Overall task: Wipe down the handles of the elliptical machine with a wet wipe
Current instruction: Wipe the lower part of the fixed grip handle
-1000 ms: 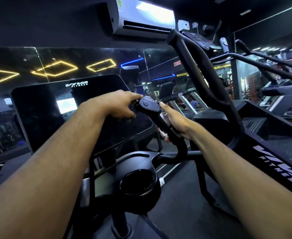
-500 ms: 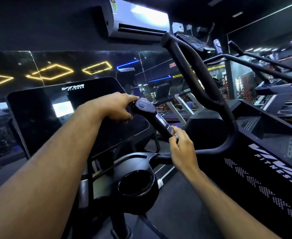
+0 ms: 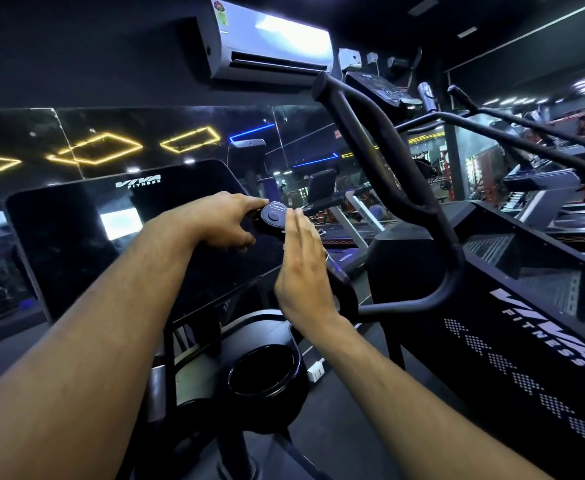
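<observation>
Two hands are seen at one short handle in front of the screen. The round black top of the handle is gripped from the left side by the left hand, with its fingers curled around it. The right hand is held flat against the right side of the handle, with its fingers straight and together, pointing up. No wipe can be made out; whether one is hidden under the right palm cannot be told. The tall curved handle stands to the right, well apart from both hands. A cup holder is seen below the hands. An air conditioner is fixed high on the wall.
</observation>
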The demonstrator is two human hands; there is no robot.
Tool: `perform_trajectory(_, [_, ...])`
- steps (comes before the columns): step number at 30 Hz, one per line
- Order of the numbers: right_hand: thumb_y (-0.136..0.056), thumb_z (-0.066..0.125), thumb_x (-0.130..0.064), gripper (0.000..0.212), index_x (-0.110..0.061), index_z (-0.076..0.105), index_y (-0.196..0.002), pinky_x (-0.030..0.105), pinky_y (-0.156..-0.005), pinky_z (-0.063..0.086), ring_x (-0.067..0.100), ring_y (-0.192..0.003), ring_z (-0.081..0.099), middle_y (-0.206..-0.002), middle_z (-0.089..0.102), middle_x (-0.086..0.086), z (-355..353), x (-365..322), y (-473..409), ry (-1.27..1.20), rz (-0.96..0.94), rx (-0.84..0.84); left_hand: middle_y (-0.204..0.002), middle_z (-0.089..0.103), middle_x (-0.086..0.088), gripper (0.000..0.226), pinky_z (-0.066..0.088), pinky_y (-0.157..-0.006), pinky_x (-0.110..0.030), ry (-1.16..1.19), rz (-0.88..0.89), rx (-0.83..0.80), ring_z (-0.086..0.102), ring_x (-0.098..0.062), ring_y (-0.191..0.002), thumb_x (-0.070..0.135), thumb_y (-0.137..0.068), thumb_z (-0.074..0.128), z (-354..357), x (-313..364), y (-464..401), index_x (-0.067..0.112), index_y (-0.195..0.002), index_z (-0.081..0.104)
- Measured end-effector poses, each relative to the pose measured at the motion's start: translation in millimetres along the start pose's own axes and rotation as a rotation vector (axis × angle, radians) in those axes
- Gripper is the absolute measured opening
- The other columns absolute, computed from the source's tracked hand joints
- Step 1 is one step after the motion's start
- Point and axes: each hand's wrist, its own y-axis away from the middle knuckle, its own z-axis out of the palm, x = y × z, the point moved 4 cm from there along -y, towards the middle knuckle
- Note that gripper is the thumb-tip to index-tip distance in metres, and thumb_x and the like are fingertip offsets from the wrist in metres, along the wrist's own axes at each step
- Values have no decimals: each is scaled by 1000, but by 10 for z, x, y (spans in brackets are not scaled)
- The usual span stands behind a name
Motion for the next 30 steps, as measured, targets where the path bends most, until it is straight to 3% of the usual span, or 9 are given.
perform_trajectory(6, [-92, 41, 16, 63, 1, 36, -153, 37, -123, 28, 24, -150, 32, -159, 38, 16, -123, 342, 90, -10, -138, 0, -108, 64, 1, 84, 58, -92, -39, 2, -2, -5, 72, -19, -91, 16, -96, 71, 13, -9, 3, 31, -164, 25])
perform_trajectory(9, [-101, 46, -2, 55, 0, 33, -154, 36, -124, 25, 23, -149, 32, -160, 36, 14, -95, 523, 389, 89, -152, -14, -112, 69, -2, 85, 57, -93, -39, -18, 7, 0, 70, -18, -90, 16, -95, 72, 13, -20, 2, 31, -165, 25])
perform_trajectory(11, [-104, 46, -21, 48, -7, 40, -149, 32, -119, 31, 18, -141, 39, -153, 43, 7, -132, 658, 525, 30, -33, -56, -106, 66, 1, 85, 57, -92, -38, -14, 9, -3, 68, -16, -86, 16, -95, 72, 10, -20, 7, 31, -164, 25])
perform_trajectory(14, [-104, 38, -47, 33, -21, 56, -112, 42, -95, 45, 25, -113, 57, -115, 60, 1, -208, 785, 343, -178, 379, -224, -115, 68, -4, 85, 56, -91, -37, -16, 8, -6, 65, -17, -88, 17, -95, 72, 12, -20, 10, 31, -164, 25])
perform_trajectory(18, [-91, 19, -84, 77, -20, 61, -81, 39, -66, 56, 26, -62, 62, -73, 65, 12, -128, 871, -185, -646, 803, -627, -105, 63, 1, 86, 55, -92, -36, -12, 10, 3, 64, -18, -94, 17, -94, 72, 4, -25, 6, 31, -164, 26])
perform_trajectory(21, [-87, 14, -88, 111, 7, 69, -100, 40, -68, 52, 34, -69, 61, -87, 63, 34, -30, 717, -568, -898, 738, -927, -100, 62, 4, 86, 56, -93, -39, -3, 11, -1, 67, -18, -94, 14, -93, 71, 13, -24, -4, 30, -164, 26])
perform_trajectory(23, [-87, 13, -88, 111, 6, 68, -111, 40, -67, 52, 34, -70, 60, -87, 64, 32, 28, 547, -782, -959, 689, -991, -101, 64, 3, 87, 56, -94, -39, -10, 8, 1, 67, -19, -97, 14, -92, 72, 19, -29, -12, 30, -164, 27])
perform_trajectory(27, [-88, 18, -87, 100, -2, 70, -91, 30, -51, 48, 26, -54, 56, -72, 61, 19, 61, 377, -870, -1038, 652, -1018, -118, 69, -3, 87, 55, -94, -37, -21, 14, 5, 65, -19, -102, 13, -91, 72, 26, -30, -15, 32, -164, 26])
perform_trajectory(30, [-93, 19, -82, 97, 1, 69, -103, 28, -47, 48, 25, -52, 55, -71, 60, 17, 47, 439, -814, -1041, 612, -978, -113, 67, 0, 87, 55, -94, -36, -6, 16, -4, 64, -17, -102, 12, -92, 72, 28, -26, -23, 32, -164, 26])
